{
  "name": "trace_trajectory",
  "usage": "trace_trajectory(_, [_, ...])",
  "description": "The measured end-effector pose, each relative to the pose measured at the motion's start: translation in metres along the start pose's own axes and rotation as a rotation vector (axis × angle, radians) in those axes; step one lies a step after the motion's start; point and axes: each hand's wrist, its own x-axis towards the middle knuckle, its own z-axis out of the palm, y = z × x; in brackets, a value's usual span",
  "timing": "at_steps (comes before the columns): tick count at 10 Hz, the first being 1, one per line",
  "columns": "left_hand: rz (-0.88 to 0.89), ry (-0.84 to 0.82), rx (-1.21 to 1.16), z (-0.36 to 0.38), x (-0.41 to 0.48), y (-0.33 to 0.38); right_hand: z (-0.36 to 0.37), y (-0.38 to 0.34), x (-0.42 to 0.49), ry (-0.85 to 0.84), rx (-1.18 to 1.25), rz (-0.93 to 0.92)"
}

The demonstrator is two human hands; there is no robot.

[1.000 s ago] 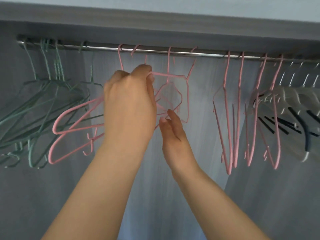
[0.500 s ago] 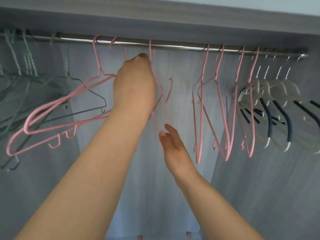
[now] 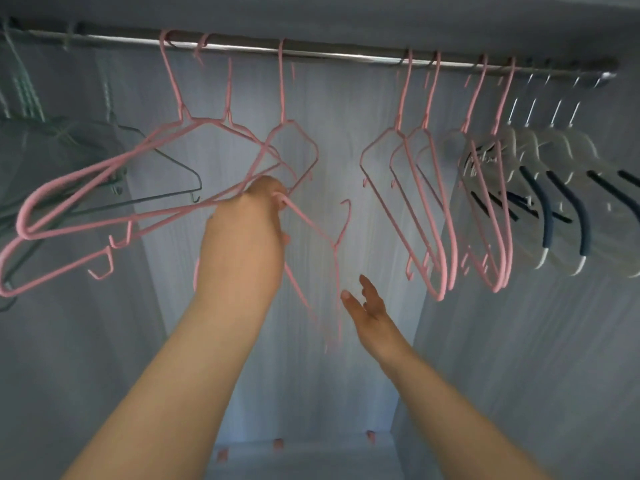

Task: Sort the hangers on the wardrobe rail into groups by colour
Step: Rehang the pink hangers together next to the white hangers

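The loose pink hanger (image 3: 334, 244) is clenched in the left hand (image 3: 246, 237), hook apparently clear of the rail (image 3: 346, 57). The right hand (image 3: 367, 313), at five o'clock, is released, empty. The hook should be rehung beside the hung pink hangers (image 3: 415, 202) at two o'clock.

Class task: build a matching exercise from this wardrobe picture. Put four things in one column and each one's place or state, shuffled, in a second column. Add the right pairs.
Column one
1. green hangers
2. clear hangers
3. left hand
4. right hand

Column two
A. open, holding nothing
B. far left of the rail
C. grips a pink hanger whose hook is off the rail
D. far right of the rail

Pairs: 1-B, 2-D, 3-C, 4-A
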Motion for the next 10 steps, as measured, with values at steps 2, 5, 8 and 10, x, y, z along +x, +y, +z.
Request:
trace_trajectory(2, [-0.012,0.013,-0.133,0.023,-0.068,-0.021,-0.036,0.067,0.015,-0.032,-0.146,0.111])
trace_trajectory(5, [-0.567,0.057,-0.472,0.039,-0.155,-0.138,-0.052,0.124,0.022,-0.148,-0.543,0.166])
trace_trajectory(8, [-0.932,-0.094,-0.558,0.014,-0.171,-0.214,-0.065,0.133,0.015,-0.305,-0.62,0.183])
trace_trajectory(10, [-0.97,-0.152,-0.372,0.039,-0.175,-0.211,-0.061,0.08,-0.006,-0.338,-0.158,0.361])
